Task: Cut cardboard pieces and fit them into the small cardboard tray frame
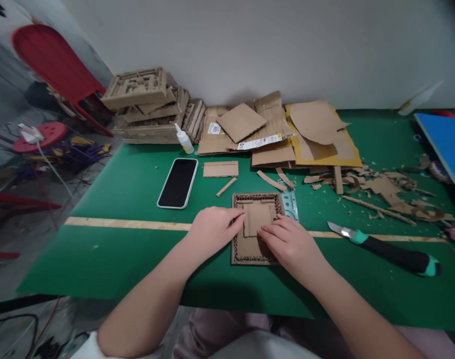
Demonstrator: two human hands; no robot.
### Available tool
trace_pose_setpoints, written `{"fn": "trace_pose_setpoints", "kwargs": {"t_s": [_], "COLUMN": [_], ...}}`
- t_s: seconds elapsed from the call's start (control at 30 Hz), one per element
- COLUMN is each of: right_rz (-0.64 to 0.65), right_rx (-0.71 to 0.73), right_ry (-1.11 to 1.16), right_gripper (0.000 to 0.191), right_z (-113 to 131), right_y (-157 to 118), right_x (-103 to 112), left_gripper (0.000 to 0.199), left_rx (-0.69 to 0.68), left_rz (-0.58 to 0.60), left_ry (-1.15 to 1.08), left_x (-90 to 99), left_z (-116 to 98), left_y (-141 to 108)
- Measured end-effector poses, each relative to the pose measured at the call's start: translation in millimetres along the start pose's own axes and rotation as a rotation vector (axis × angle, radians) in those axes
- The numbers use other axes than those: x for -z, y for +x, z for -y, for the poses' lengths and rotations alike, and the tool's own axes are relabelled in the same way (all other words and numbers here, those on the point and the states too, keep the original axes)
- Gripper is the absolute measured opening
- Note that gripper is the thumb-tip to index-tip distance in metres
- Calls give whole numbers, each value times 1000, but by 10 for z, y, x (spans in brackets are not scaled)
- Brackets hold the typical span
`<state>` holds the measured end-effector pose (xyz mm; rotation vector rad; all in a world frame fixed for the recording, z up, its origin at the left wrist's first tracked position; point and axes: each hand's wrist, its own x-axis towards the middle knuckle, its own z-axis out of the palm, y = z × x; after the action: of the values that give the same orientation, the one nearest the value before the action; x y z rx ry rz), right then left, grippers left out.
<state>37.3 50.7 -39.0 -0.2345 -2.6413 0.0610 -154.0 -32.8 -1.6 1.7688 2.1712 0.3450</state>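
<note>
A shallow cardboard tray with a raised corrugated rim lies flat on the green table in front of me. Inside it, toward the far side, is a smaller rectangular cardboard piece. My left hand reaches over the tray's left rim, thumb and forefinger together at the piece's left edge. From the right, my right hand has its bent fingers at the piece's lower right edge. Both hands are closed on this piece. A clear green ruler sticks out from behind the tray's right side.
A utility knife, blade out, lies at right near cardboard scraps. A phone, glue bottle, cardboard rectangle and strips lie beyond my hands. Stacked cardboard frames and sheets line the wall.
</note>
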Motion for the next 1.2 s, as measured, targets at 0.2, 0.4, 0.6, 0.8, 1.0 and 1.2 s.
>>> {"fn": "trace_pose_setpoints", "kwargs": {"t_s": [0.2,0.4,0.6,0.8,1.0,1.2], "right_rz": [12,-3,-22,-40,-25,-43], "right_rx": [-15,-21,-18,-11,-7,-21], "right_ry": [29,49,59,52,57,76], "right_gripper": [19,20,20,20,21,19], "right_z": [-9,-10,-6,-11,-14,-23], "right_y": [-25,-52,-46,-43,-37,-45], "right_x": [-34,-70,-85,-77,-56,-83], "left_gripper": [38,44,42,40,39,33], "left_rx": [413,644,645,665,649,182], "left_rz": [-324,-188,-191,-224,-282,-329], "left_ry": [171,338,316,296,280,222], "left_x": [327,388,293,319,353,182], "left_z": [383,789,820,842,841,294], "left_y": [51,84,82,62,39,60]}}
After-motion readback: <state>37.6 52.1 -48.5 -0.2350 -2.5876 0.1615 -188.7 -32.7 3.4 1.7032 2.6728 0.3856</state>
